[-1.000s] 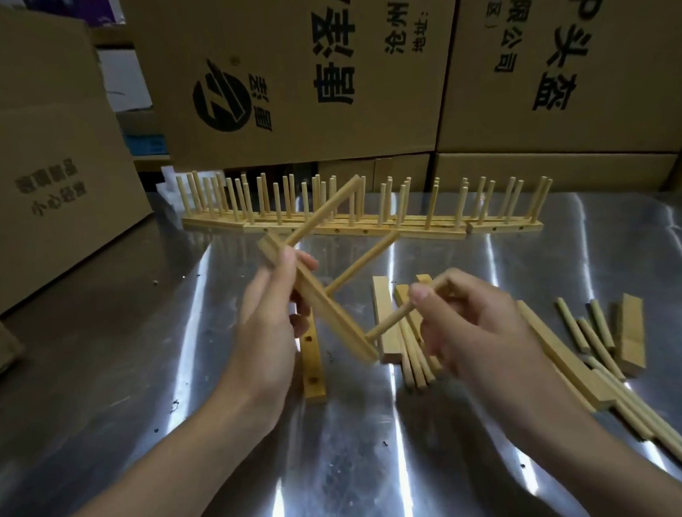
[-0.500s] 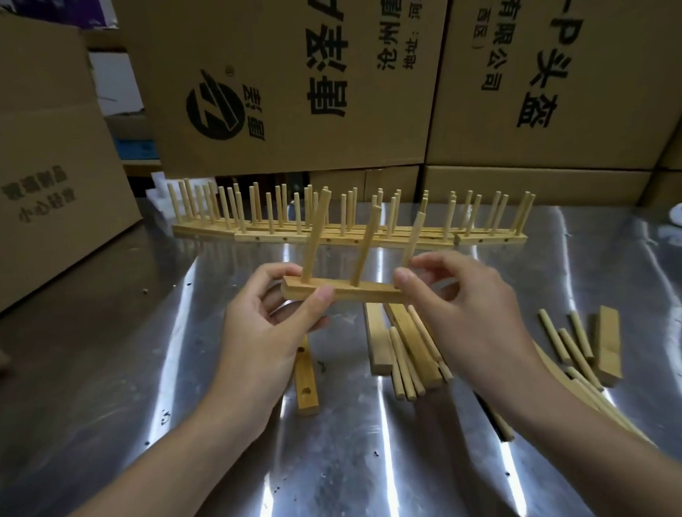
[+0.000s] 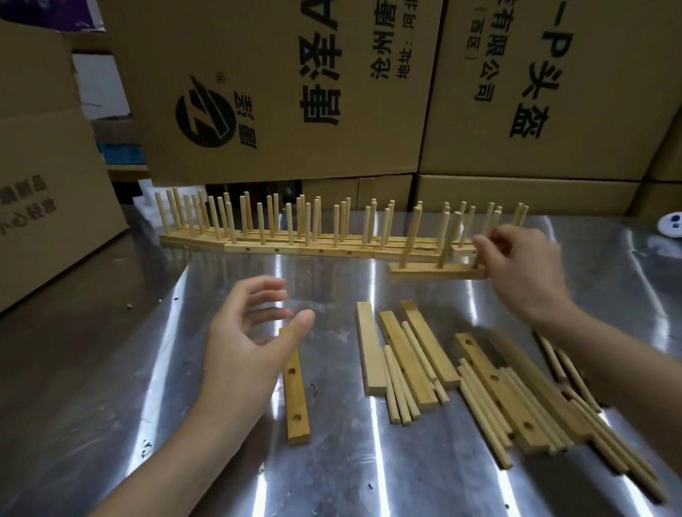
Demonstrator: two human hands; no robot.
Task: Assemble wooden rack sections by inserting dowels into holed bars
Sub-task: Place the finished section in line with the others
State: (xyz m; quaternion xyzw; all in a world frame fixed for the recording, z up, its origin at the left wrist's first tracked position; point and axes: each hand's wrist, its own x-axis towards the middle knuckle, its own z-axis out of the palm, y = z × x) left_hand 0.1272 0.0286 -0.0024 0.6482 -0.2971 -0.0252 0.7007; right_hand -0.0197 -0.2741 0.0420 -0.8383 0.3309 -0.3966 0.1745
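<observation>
My right hand (image 3: pixel 527 273) pinches the right end of a rack section (image 3: pixel 430 272), a short bar with upright dowels. The section sits low on the metal table, just in front of the right end of the long row of finished sections (image 3: pixel 292 246). Relaxed and holding nothing, my left hand (image 3: pixel 249 340) hovers over the far end of a loose holed bar (image 3: pixel 296 397). More loose bars and dowels (image 3: pixel 406 361) lie in the middle. Another heap of bars and dowels (image 3: pixel 506 399) lies under my right forearm.
Big cardboard boxes (image 3: pixel 285 85) wall off the back of the shiny metal table (image 3: pixel 102 386), and another box (image 3: pixel 35 174) stands at the left. A small white round object (image 3: pixel 678 224) lies at the far right.
My left hand has let go of the section and drawn back. My right hand alone has carried the section away from me and to the right, down in front of the finished row.
</observation>
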